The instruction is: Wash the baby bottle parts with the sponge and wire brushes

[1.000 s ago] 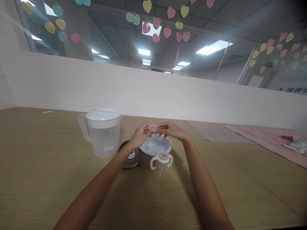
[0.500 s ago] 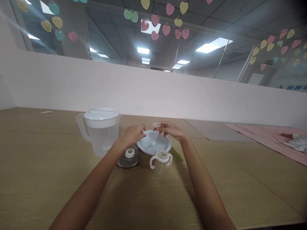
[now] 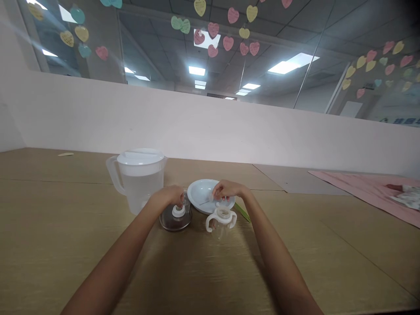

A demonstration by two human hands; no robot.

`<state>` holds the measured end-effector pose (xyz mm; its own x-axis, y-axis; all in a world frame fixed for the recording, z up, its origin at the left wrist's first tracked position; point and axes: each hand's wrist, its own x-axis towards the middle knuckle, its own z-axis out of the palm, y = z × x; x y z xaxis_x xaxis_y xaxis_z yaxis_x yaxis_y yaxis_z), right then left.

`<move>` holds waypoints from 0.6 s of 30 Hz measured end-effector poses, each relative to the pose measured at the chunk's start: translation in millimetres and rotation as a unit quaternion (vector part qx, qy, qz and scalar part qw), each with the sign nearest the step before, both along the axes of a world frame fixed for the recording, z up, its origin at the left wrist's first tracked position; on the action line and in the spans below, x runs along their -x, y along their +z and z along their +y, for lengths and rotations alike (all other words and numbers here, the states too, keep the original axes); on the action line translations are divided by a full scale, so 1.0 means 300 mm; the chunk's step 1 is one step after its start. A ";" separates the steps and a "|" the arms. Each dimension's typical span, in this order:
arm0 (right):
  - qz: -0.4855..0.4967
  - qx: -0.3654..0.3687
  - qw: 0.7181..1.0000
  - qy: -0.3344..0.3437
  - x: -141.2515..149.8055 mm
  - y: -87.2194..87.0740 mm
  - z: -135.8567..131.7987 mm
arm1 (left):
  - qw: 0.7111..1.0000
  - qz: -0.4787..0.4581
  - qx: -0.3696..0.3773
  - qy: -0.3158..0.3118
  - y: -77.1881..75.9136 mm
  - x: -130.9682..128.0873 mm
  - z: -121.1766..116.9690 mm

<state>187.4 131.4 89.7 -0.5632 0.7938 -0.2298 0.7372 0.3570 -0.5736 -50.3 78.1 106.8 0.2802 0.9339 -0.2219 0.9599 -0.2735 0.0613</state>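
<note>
My right hand (image 3: 226, 190) reaches low over the white bowl (image 3: 195, 191), its fingers pinched around a small clear piece (image 3: 211, 198) that they partly cover. A thin stick-like line (image 3: 204, 202) shows in the bowl beside it. My left hand (image 3: 173, 195) is closed, fingertips pointing down at the white bottle collar (image 3: 179, 212) on a dark round metal tray (image 3: 169, 224). Whatever those fingers pinch is hidden. Just in front of the bowl stands a clear baby bottle (image 3: 221, 227) with a white two-handled ring around its neck.
A lidded translucent pitcher (image 3: 142, 186) stands left of the tray. From the bowl's right side sticks out a green strip-like object (image 3: 243, 213). A pink cloth (image 3: 357, 188) lies far right on the wooden table (image 3: 183, 275). A white wall (image 3: 210, 124) rises behind.
My left hand has moved down and left from the bowl's rim to the collar on the tray. My right hand has lowered into the bowl with the clear piece.
</note>
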 end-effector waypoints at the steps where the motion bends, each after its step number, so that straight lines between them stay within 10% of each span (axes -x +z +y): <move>1: -0.040 -0.018 0.999 -0.014 0.003 -0.011 0.006 | 1.000 -0.002 0.003 0.000 -0.005 -0.001 0.004; 8: -0.155 -0.102 0.979 -0.087 0.031 -0.082 0.045 | 1.000 0.003 0.005 -0.002 -0.032 -0.009 0.015; 18: -0.018 -0.039 0.999 -0.005 0.083 -0.107 0.027 | 1.000 0.015 -0.003 -0.005 -0.037 -0.019 0.003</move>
